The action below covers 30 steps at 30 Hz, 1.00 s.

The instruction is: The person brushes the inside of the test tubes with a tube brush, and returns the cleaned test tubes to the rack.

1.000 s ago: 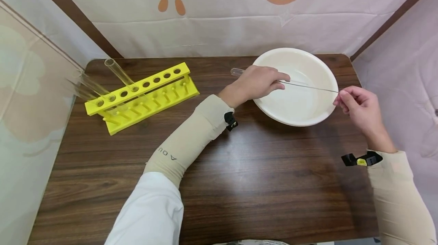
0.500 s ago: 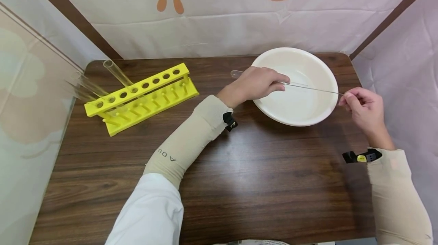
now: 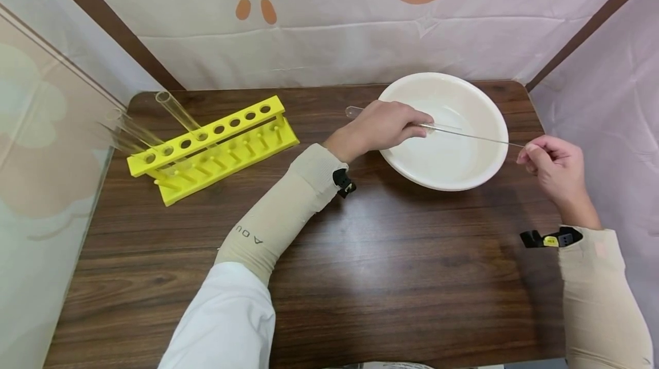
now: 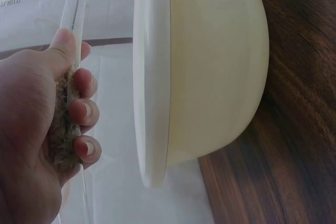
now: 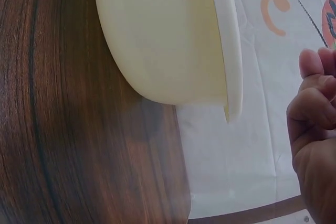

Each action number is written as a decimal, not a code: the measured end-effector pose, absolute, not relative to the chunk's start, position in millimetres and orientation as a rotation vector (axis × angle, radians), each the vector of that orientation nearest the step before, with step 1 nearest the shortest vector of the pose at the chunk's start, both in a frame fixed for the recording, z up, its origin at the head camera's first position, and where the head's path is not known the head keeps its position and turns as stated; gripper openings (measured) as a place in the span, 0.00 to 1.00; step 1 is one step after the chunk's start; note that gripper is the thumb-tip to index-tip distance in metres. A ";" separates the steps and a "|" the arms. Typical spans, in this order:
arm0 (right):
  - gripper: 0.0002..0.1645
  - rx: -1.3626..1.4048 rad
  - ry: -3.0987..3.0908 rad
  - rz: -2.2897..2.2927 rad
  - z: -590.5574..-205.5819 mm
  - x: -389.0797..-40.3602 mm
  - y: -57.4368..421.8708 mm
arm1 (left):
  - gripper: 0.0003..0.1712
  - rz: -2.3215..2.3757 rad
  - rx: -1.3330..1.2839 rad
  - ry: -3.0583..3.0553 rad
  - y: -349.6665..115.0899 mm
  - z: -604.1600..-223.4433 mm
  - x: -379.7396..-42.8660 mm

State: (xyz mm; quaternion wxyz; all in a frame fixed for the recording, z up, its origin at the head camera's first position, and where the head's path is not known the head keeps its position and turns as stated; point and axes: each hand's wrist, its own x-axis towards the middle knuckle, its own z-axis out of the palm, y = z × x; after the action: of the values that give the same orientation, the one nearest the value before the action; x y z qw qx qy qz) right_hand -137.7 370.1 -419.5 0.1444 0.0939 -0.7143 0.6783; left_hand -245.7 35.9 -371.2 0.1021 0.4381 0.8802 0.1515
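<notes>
Over the white basin my left hand grips a clear glass test tube, whose rounded end sticks out to the left. Inside the tube, a test tube brush shows its bristles behind my curled fingers in the left wrist view. Its thin twisted wire handle runs out of the tube's mouth to the right, across the basin. Just beyond the basin's right rim, my right hand pinches the far end of that wire. The fingers' grip is partly cut off in the right wrist view.
A yellow test tube rack stands at the left of the wooden table, with clear test tubes leaning in its left holes. Cloth screens close off the back and sides. A pale object lies at the front edge.
My right hand has moved right and slightly toward me, drawing the brush's wire further out of the tube. My left hand and the tube have stayed nearly still.
</notes>
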 end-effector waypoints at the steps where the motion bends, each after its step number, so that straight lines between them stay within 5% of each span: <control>1: 0.15 0.269 -2.057 1.959 -419.6 -137.5 371.2 | 0.21 0.441 1.289 2.602 35.8 -371.2 -245.7; 30: 0.23 0.229 -1.638 2.407 -420.9 -124.5 404.6 | 0.22 0.484 1.226 2.614 16.4 -372.3 -250.0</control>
State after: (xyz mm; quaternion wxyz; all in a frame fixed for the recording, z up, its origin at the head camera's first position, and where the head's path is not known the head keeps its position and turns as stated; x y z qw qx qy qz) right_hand -124.5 404.6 -420.9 0.1101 0.0778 -0.5575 0.8192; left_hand -250.0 16.4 -372.3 0.1066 0.4163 0.8878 0.1645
